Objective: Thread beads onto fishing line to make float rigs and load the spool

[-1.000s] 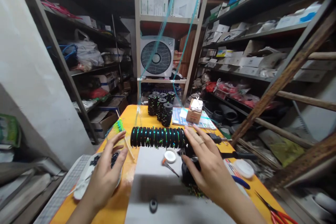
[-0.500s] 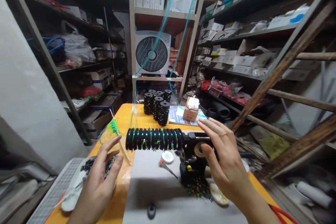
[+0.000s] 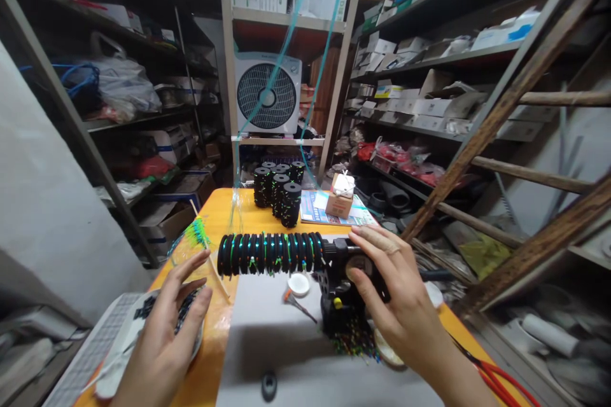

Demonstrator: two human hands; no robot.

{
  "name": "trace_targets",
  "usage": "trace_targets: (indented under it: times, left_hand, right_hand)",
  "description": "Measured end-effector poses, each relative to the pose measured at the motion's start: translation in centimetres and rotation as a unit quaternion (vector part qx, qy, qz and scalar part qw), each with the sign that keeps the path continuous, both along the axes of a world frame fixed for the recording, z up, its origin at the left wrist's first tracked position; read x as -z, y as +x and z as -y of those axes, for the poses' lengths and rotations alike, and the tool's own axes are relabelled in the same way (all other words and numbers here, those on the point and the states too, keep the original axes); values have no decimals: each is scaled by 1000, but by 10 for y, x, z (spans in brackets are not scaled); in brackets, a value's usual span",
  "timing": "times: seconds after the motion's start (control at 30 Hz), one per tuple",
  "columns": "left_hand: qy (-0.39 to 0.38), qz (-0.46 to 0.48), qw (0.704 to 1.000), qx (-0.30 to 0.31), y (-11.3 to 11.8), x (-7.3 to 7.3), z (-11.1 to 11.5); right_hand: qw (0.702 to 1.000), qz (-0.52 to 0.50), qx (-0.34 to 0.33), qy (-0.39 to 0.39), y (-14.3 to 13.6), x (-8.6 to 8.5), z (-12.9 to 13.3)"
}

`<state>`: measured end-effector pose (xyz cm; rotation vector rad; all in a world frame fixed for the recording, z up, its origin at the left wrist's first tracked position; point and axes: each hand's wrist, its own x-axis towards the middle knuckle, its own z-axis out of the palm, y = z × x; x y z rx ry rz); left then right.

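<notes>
A row of black foam discs (image 3: 270, 253), threaded side by side with green and blue strands and small bright bits, lies level on a black bench device (image 3: 340, 296). My right hand (image 3: 394, 283) lies over the device's right part, fingers stretched across its top and thumb in front. Whether it presses on the device is hard to tell. My left hand (image 3: 167, 321) is just left of the discs, fingers apart and holding nothing. Below the device lies a heap of small coloured pieces (image 3: 356, 342). A tray (image 3: 107, 381) with small dark pieces is partly behind my left hand.
Stacks of finished-looking black discs (image 3: 290, 203) stand at the back of the yellow table (image 3: 217, 206). Near them is a small cardboard box (image 3: 339, 205). A white lid (image 3: 298, 284), an orange-tipped tool (image 3: 298, 305), a small dark oval piece (image 3: 268, 386) and red-handled scissors (image 3: 496, 375) lie around.
The whole view has shifted slightly, moving the scene left. My right hand has come a little closer over the device. My left hand keeps about the same place beside the discs.
</notes>
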<state>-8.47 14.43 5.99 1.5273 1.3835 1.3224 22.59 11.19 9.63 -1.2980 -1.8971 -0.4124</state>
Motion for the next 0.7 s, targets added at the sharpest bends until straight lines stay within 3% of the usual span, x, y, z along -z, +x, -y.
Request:
trace_targets:
  times: [0.17,0.43,0.7]
  left_hand:
    - [25,-22,999,11,3,0,-1]
    - [27,-23,999,15,5,-2,-2]
    - [33,-22,999,31,11,1,6]
  right_hand:
    - [994,66,-52,-71,-13,-7,-3]
    - [998,12,-46,-30,-10,-9,5]
    - [993,96,-52,-43,-9,-8,-17]
